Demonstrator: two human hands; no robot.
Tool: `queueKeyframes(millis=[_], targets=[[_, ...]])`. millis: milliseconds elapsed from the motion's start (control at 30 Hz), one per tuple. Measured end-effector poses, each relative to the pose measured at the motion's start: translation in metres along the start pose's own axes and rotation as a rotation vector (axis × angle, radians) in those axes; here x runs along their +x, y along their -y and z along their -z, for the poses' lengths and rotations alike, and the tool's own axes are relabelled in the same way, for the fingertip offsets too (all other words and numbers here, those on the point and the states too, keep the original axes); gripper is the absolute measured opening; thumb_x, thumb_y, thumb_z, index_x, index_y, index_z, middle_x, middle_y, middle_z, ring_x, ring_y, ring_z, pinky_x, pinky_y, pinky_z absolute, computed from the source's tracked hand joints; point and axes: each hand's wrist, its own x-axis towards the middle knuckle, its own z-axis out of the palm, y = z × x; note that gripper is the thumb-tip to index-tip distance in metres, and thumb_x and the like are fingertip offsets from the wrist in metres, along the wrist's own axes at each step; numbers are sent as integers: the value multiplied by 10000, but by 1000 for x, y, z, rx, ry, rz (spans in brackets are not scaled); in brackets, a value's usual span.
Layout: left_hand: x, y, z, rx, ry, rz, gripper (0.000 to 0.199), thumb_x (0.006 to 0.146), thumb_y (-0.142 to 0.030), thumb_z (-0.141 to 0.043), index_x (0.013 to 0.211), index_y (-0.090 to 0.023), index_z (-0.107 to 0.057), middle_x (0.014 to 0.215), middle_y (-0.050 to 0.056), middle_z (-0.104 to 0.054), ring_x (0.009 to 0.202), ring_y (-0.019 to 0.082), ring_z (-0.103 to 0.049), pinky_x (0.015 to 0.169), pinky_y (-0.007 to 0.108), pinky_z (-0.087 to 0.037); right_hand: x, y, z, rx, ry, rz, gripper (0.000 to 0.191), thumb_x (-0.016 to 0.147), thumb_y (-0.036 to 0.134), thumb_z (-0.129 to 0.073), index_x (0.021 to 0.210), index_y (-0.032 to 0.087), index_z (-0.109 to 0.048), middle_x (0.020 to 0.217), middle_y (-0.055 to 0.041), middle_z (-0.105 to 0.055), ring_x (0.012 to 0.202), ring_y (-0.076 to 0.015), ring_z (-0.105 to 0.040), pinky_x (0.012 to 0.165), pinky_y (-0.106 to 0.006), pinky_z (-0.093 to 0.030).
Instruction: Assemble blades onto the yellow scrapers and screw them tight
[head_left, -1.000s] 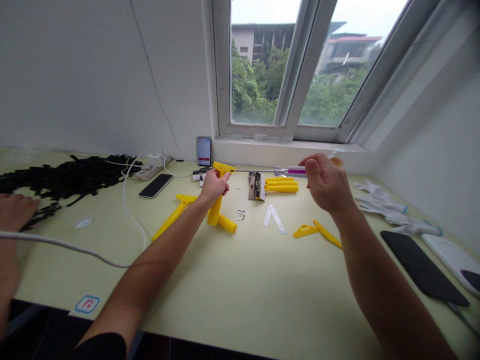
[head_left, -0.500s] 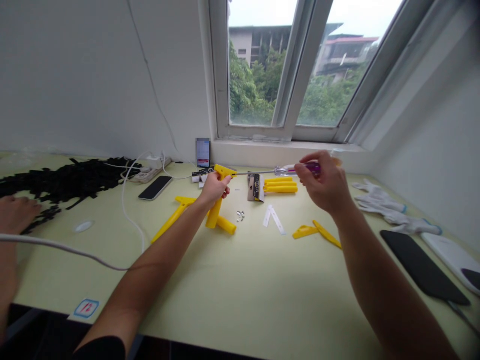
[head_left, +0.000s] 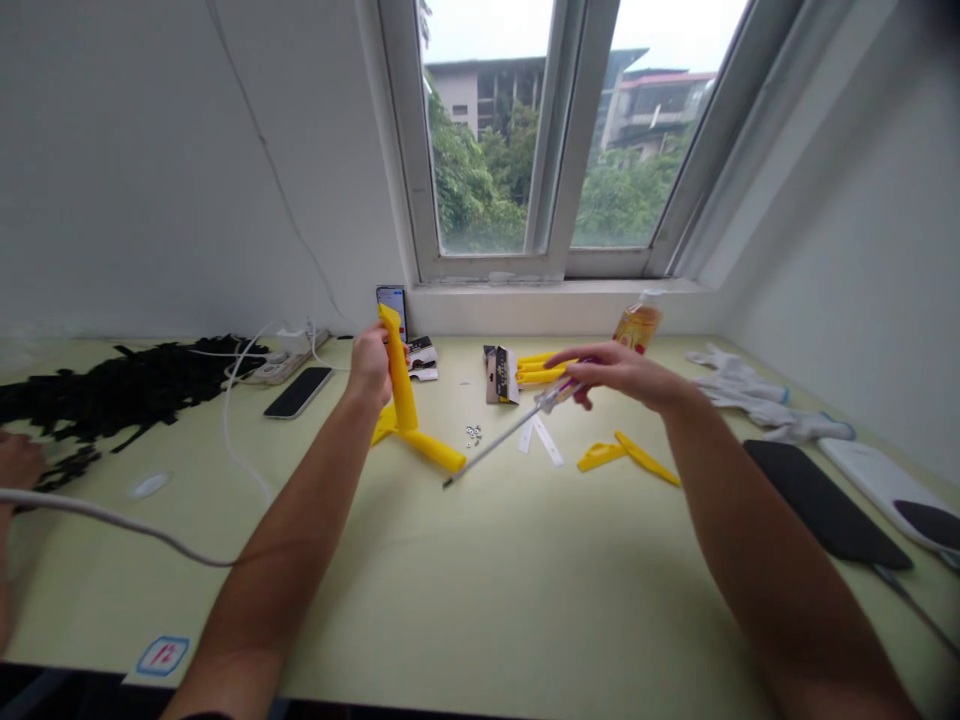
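1. The pale bench (head_left: 525, 600) spans the scene beneath the window and carries everything below.
2. A heap of black strips (head_left: 142, 390) covers its far left, with another person's hand (head_left: 19, 460) at its near side.
3. White gloves (head_left: 765, 400) and a dark flat slab (head_left: 825, 500) lie at the right.
4. The right hand (head_left: 626, 375), fingers loosely curled and partly extended, has hold of the screwdriver (head_left: 499, 440) by its clear and purple handle, over the middle of the bench. Its long axis slants from far right to near left; the dark tip points left and near, close by the end of a loose yellow handle (head_left: 435, 452).
5. The left hand (head_left: 370, 365) is closed around a yellow tool (head_left: 402, 390) left of centre. The tool's long axis stands almost upright in view, head at the top, the handle's lower end leaning slightly right; it partly covers a propped phone (head_left: 391, 298).
6. Yellow handles (head_left: 532, 366) lie beyond the right hand, which hides part of them; a small carton (head_left: 501, 375) sits at their left end.
7. Two white strips (head_left: 551, 445) lie right of the screwdriver's shaft.
8. Smallest, metal nuts (head_left: 473, 434) lie scattered just left of that shaft.
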Motion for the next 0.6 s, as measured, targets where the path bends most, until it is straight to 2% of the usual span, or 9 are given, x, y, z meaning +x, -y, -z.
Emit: queueKeyframes(millis=[67,133,233,333,400,467,533,600], targets=[[-3,0,-1,-57,33,-29,177,744,-141,-571,915,-188,-563,671,-5,-587,480,113,-530,451,210,-425,10,-7,-13,-53,318,-67,484,814,477,-663,1149,129,-691,925,-88,-746,765,-183,-701,722,-317,-550],[-6,2,-3,-100,6,-41,277,745,-105,-598,988,-212,-520,747,-1,-625,529,122,-566,505,224,-452,20,-13,-28,-206,507,-117,440,804,435,-671,1151,165,-697,1005,-78,-749,892,-201,-703,803,-313,-524],[-9,7,-6,-177,-53,-44,325,718,-68,-658,949,-217,-485,792,-8,-629,597,127,-594,570,242,-476,26,-20,-52,-546,588,-246,416,703,366,-741,1087,210,-709,1038,-55,-748,915,-224,-686,732,-298,-491],[-14,9,-10,-227,31,-38,232,706,-50,-663,853,-176,-534,769,-7,-601,623,115,-575,594,253,-484,25,-22,-70,-772,610,-337,400,607,334,-786,987,228,-722,1030,-47,-741,878,-245,-680,652,-301,-463],[-19,12,-13,-247,98,-41,182,708,-62,-672,811,-162,-560,759,-5,-586,635,110,-562,611,262,-491,22,-19,-78,-844,587,-341,353,607,361,-789,929,229,-731,976,-57,-741,871,-267,-681,658,-326,-469],[-28,16,-19,-272,139,-59,198,699,-74,-697,809,-171,-564,773,-15,-579,657,110,-564,653,279,-507,21,-13,-83,-862,456,-266,344,659,436,-767,928,224,-737,962,-88,-738,908,-298,-677,719,-374,-488],[-39,22,-26,-306,185,-84,237,695,-84,-717,837,-192,-561,787,-33,-568,682,106,-571,723,307,-525,22,-7,-87,-720,247,-135,443,764,507,-693,1101,219,-700,1077,-123,-722,984,-302,-661,804,-408,-497],[-52,29,-33,-348,228,-105,272,702,-98,-733,869,-214,-552,794,-50,-553,701,98,-575,803,336,-530,25,-3,-92,-428,102,-6,535,869,531,-586,1305,220,-567,1195,-136,-680,1022,-265,-650,843,-401,-510]])
